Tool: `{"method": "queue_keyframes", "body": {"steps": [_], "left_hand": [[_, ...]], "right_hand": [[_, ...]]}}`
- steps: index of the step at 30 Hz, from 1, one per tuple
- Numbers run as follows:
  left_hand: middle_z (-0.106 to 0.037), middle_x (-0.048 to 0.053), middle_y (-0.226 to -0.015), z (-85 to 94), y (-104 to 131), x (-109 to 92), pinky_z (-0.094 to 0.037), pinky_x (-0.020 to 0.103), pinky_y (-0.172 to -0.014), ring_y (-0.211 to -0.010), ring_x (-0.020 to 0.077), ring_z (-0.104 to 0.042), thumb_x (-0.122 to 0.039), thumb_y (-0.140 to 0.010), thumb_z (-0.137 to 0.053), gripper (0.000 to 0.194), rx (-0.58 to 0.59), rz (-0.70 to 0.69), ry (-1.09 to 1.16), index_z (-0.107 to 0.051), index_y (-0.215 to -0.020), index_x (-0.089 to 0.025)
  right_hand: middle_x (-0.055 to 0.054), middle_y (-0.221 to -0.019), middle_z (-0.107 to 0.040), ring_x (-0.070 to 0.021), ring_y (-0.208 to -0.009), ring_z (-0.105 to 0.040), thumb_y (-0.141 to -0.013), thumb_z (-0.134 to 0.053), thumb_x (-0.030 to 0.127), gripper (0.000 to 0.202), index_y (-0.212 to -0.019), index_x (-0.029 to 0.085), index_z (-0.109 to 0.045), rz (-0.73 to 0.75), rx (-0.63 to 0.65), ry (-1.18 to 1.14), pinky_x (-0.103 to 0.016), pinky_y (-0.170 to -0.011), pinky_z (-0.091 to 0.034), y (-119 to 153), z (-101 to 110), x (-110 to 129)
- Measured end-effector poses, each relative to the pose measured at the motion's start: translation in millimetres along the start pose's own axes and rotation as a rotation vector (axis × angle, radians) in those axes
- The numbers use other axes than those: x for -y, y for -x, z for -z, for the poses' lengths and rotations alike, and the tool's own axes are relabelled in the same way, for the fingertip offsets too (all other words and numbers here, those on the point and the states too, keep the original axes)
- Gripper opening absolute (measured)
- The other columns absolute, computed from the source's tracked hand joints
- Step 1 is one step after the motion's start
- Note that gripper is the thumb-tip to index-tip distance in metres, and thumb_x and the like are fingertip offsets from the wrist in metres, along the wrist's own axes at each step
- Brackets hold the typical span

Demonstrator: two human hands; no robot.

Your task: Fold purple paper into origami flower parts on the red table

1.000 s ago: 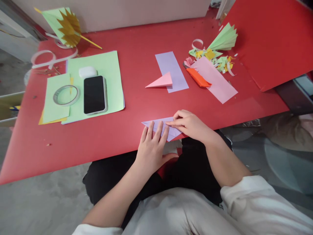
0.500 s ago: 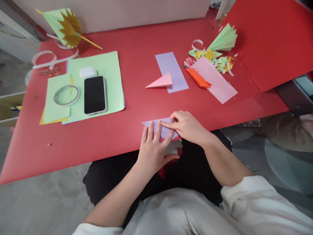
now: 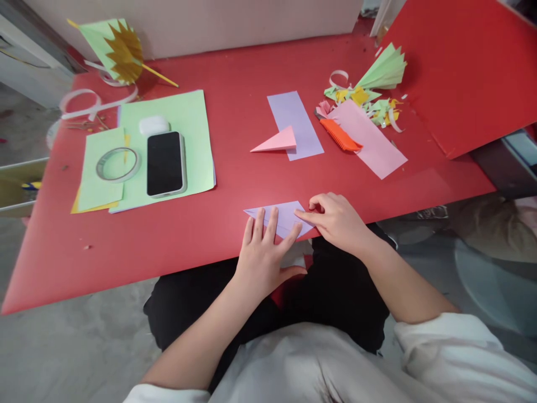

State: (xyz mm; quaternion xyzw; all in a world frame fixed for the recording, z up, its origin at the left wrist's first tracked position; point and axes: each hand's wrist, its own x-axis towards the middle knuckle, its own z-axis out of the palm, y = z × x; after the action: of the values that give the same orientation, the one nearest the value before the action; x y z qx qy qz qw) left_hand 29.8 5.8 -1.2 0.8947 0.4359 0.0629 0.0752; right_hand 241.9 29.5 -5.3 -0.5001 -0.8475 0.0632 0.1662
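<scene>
A folded piece of purple paper lies at the front edge of the red table, pointed at its left end, with crease lines on it. My left hand rests flat on it with fingers spread, holding it down. At the paper's right end, the index finger of my right hand is stretched out and touches the surface, while the other fingers curl loosely with nothing visible in them. Beyond my hands, a folded pink paper cone overlaps a flat purple sheet.
An orange utility knife lies on a pink sheet, near paper scraps and a pleated green paper. At left, green sheets carry a phone, a white case and a tape roll. A paper umbrella stands behind.
My right hand has slid right along the folded purple paper, its index finger moving from the middle toward the right end. My left hand stays on the paper.
</scene>
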Motion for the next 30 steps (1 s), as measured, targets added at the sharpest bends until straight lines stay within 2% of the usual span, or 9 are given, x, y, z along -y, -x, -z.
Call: {"method": "queue_keyframes", "body": {"steps": [3, 7, 9, 12, 16, 23, 30], "left_hand": [[-0.026, 0.017, -0.147, 0.0, 0, -1, -0.021, 0.057, -0.103, -0.135, 0.0424, -0.018, -0.069, -0.062, -0.06, 0.09, 0.001, -0.002, -0.007, -0.032, -0.138, -0.03], [-0.029, 0.021, -0.145, -2.1, 1, -1, -0.019, 0.054, -0.106, -0.135, 0.041, -0.017, -0.073, -0.063, -0.054, 0.099, 0.0, 0.009, -0.015, -0.033, -0.138, -0.012], [-0.029, 0.022, -0.144, -3.6, 1, 0, -0.018, 0.054, -0.107, -0.135, 0.0411, -0.017, -0.075, -0.064, -0.05, 0.1, -0.003, 0.005, -0.019, -0.034, -0.136, -0.008], [-0.028, 0.023, -0.144, -5.1, 1, 2, -0.018, 0.056, -0.106, -0.135, 0.0422, -0.016, -0.077, -0.064, -0.047, 0.1, -0.003, -0.017, -0.028, -0.035, -0.136, -0.009], [-0.028, 0.023, -0.145, -5.4, 2, 3, -0.02, 0.057, -0.105, -0.135, 0.0422, -0.015, -0.075, -0.065, -0.049, 0.098, -0.004, -0.036, -0.029, -0.033, -0.136, -0.01], [-0.027, 0.021, -0.145, -2.9, 1, 4, -0.019, 0.056, -0.106, -0.135, 0.0414, -0.016, -0.071, -0.067, -0.052, 0.095, 0.013, -0.05, -0.026, -0.032, -0.137, -0.01], [-0.03, 0.019, -0.145, -2.7, 1, 4, -0.019, 0.055, -0.106, -0.134, 0.0422, -0.019, -0.071, -0.067, -0.052, 0.095, 0.014, -0.031, -0.024, -0.034, -0.137, -0.01]], "right_hand": [[-0.006, -0.09, -0.056, -0.017, -0.077, -0.045, -0.089, -0.044, 0.02, 0.031, -0.11, 0.03, -0.064, -0.005, -0.018, -0.01, -0.034, -0.072, -0.036, 4, -1, -1], [-0.006, -0.09, -0.058, -0.0173, -0.08, -0.048, -0.087, -0.045, 0.015, 0.03, -0.104, 0.028, -0.067, -0.049, -0.09, -0.1, -0.035, -0.075, -0.038, 7, -3, -2], [-0.006, -0.09, -0.06, -0.0176, -0.084, -0.051, -0.087, -0.045, 0.015, 0.029, -0.102, 0.026, -0.068, -0.083, -0.146, -0.177, -0.035, -0.077, -0.04, 4, -3, 0], [-0.006, -0.094, -0.063, -0.0181, -0.089, -0.052, -0.089, -0.045, 0.019, 0.027, -0.107, 0.025, -0.065, -0.094, -0.166, -0.249, -0.035, -0.08, -0.041, -2, -5, 6], [-0.005, -0.094, -0.065, -0.0188, -0.088, -0.052, -0.09, -0.046, 0.024, 0.026, -0.105, 0.026, -0.066, -0.042, -0.116, -0.212, -0.037, -0.079, -0.04, -8, -10, 12], [-0.005, -0.095, -0.064, -0.0188, -0.089, -0.05, -0.091, -0.044, 0.022, 0.027, -0.107, 0.025, -0.065, -0.004, -0.106, -0.152, -0.035, -0.078, -0.038, -6, -14, 9], [-0.006, -0.095, -0.06, -0.0192, -0.087, -0.046, -0.091, -0.04, 0.021, 0.032, -0.114, 0.027, -0.061, 0.008, -0.02, -0.1, -0.035, -0.078, -0.035, -9, -11, 14]]}}
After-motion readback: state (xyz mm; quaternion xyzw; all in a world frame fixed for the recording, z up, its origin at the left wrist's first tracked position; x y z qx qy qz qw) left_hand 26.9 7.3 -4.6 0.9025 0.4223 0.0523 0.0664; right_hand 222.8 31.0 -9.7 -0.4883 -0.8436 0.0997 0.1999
